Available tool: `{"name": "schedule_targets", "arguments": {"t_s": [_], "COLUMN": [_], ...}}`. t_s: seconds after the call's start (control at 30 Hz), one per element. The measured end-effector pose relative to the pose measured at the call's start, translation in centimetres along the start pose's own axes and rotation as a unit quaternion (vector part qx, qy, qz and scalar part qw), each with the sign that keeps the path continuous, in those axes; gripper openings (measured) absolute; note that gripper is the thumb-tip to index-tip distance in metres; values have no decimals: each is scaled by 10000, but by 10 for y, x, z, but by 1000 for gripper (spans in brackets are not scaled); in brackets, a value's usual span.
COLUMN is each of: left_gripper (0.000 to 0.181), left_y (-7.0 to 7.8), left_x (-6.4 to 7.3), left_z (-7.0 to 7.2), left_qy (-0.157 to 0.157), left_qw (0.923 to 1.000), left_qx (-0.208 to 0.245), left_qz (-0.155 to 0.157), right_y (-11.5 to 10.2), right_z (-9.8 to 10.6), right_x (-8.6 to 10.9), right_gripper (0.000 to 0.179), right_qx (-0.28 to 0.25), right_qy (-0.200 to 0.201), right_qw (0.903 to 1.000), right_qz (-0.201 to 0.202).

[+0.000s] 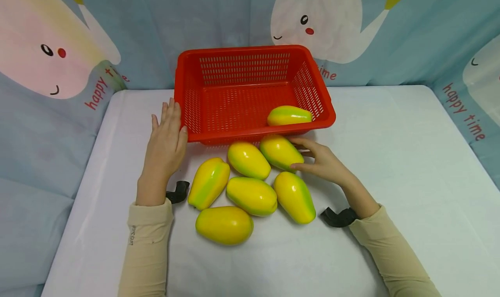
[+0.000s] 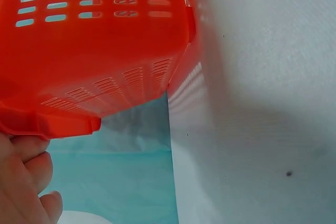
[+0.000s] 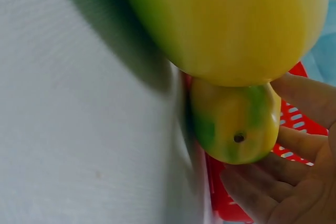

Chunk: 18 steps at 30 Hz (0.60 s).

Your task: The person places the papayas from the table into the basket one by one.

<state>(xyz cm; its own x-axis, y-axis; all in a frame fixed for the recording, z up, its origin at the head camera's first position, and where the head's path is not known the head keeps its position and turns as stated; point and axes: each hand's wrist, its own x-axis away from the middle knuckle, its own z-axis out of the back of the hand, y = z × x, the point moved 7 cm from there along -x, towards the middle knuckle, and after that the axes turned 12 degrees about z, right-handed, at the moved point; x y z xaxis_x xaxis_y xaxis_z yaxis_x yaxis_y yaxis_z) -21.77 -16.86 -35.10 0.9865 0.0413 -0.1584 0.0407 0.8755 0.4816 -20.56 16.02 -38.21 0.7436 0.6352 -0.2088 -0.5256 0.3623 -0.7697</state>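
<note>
A red plastic basket (image 1: pixel 250 135) stands at the back of the table, with one yellow-green papaya (image 1: pixel 289 115) inside at its front right. Against the basket's left rim rests my left hand (image 1: pixel 166 143), its fingers straight; the left wrist view shows its fingertips beside the red rim (image 2: pixel 50 124). My right hand (image 1: pixel 322 160) holds a papaya (image 1: pixel 281 153) just in front of the basket, thumb on the near side and fingers curved round the far side. In the right wrist view, that papaya (image 3: pixel 236 124) has a small dark spot on its end.
Several more papayas lie on the white table in front of the basket, among them one (image 1: pixel 294 197) near my right wrist and one (image 1: pixel 224 225) closest to me. A blue cloth (image 1: pixel 218 14) with printed whales hangs behind. Black wrist pieces (image 1: pixel 339 217) sit by both wrists.
</note>
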Motion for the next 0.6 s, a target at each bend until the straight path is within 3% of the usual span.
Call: {"name": "schedule_targets", "arguments": {"t_s": [0.6], "left_gripper": [59], "left_y": [1], "left_x": [1], "left_z": [1], "left_qy": [-27], "left_qw": [10000], "left_qx": [-35], "left_qz": [50], "right_y": [4], "right_z": [9], "right_x": [3], "right_gripper": [62], "right_qx": [120], "right_qy": [62], "right_qw": [9997], "right_qz": [-219]}}
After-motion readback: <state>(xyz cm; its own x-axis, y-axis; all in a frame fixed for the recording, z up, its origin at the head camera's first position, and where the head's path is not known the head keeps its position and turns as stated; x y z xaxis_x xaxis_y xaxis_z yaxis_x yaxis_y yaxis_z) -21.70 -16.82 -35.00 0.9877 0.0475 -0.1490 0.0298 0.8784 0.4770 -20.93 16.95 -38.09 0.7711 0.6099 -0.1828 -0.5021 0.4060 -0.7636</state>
